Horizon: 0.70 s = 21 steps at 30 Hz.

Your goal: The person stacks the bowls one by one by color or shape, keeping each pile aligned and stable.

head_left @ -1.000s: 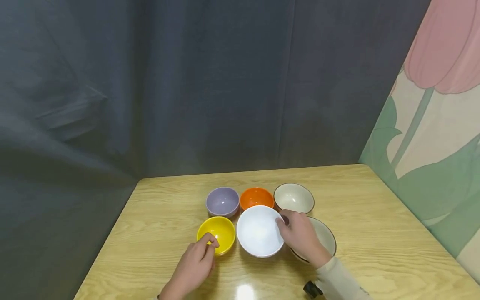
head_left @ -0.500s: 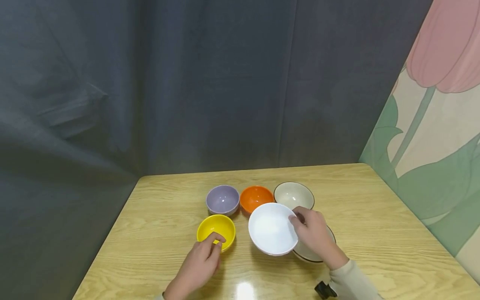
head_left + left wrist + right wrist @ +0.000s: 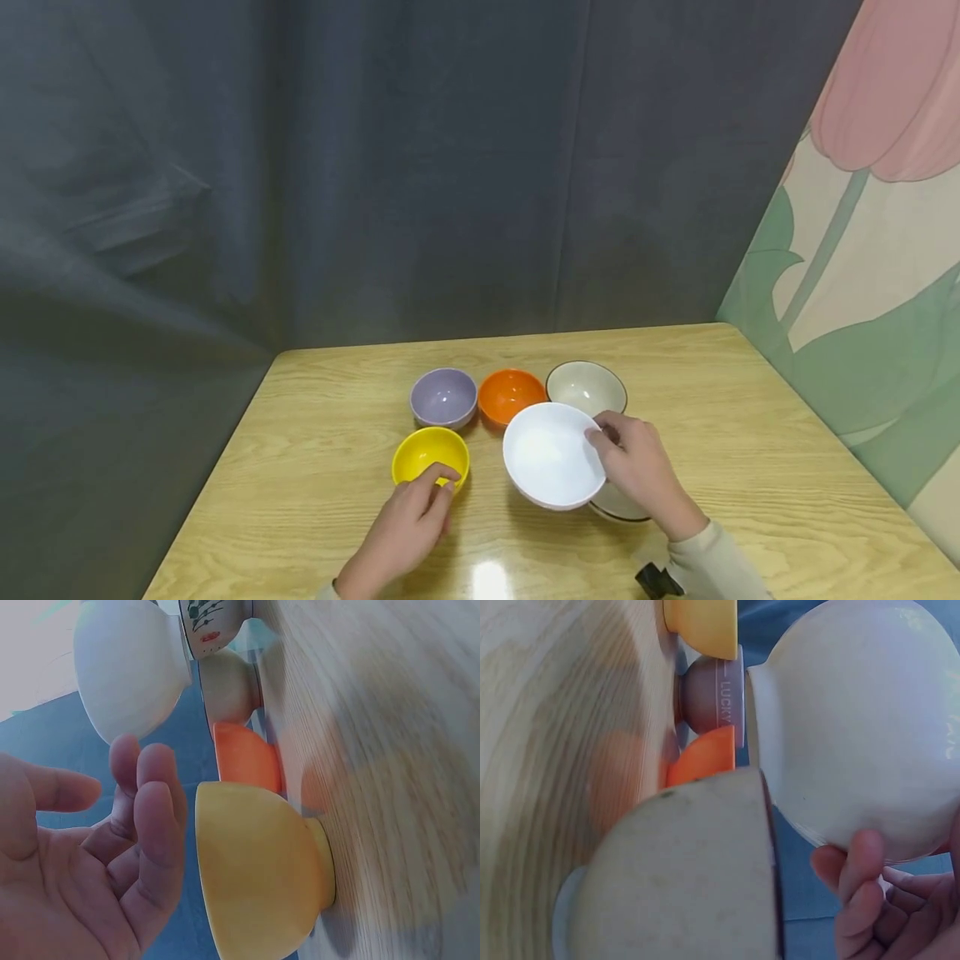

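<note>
A white bowl [image 3: 551, 458] is held up off the table, tilted a little, its rim pinched by my right hand [image 3: 637, 467]. In the right wrist view, fingers [image 3: 866, 862] lie along the outer side of this bowl. My left hand [image 3: 405, 521] holds nothing; its fingers hang loosely bent above the near side of a yellow bowl [image 3: 420, 450]. The left wrist view has a gap between those fingers and the yellow bowl's rim. Partly hidden under the white bowl and my right hand, a cream bowl [image 3: 618, 505] with a dark rim stands on the table.
Behind, a purple bowl [image 3: 442, 398], an orange bowl [image 3: 508, 393] and another dark-rimmed cream bowl [image 3: 583, 386] stand in a row. The wooden table [image 3: 300, 467] ends at a dark curtain [image 3: 427, 183] at the back and a flower-patterned wall [image 3: 862, 367] on the right.
My right hand has carried the white bowl to the right, over the front cream bowl, slowing lately. My left hand has drifted slightly right, staying beside the yellow bowl.
</note>
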### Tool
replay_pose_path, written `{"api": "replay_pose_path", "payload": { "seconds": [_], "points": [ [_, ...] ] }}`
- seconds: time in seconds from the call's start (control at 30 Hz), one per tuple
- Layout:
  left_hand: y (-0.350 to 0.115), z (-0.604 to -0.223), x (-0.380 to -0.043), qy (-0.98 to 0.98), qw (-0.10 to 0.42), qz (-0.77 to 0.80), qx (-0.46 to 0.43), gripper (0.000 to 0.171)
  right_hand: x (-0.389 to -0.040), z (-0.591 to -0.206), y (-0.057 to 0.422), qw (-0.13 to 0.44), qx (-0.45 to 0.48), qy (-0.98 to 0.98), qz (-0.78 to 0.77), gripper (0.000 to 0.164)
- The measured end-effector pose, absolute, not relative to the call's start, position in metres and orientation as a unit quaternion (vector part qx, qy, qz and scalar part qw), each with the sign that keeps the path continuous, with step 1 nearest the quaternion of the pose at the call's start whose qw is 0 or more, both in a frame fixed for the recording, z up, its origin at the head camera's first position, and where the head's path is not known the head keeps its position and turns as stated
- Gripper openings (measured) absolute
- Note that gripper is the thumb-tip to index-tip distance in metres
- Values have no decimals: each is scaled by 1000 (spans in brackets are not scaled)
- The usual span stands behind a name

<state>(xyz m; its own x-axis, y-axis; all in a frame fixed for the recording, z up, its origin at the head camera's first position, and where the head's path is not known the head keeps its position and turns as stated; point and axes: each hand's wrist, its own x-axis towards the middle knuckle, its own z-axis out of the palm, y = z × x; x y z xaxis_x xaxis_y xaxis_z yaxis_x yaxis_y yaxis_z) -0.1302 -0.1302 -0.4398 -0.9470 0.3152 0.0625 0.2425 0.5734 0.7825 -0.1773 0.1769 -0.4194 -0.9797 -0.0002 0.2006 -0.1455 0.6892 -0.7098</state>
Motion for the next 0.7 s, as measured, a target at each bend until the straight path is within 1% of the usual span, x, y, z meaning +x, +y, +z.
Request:
{"api": "replay_pose_path", "payload": {
  "seconds": [0.27,0.37,0.5,0.7],
  "points": [
    [-121,-438,-134,885,39,429,180,30,-175,-419,187,104,39,-915,388,20],
    [-115,-437,-135,882,41,432,186,34,-174,-419,191,108,40,-915,388,20],
    [-108,-436,-137,877,50,438,190,39,-172,-420,196,112,37,-915,386,20],
    [-101,-438,-137,872,67,444,196,42,-169,-420,202,114,34,-916,384,23]
  ]
}}
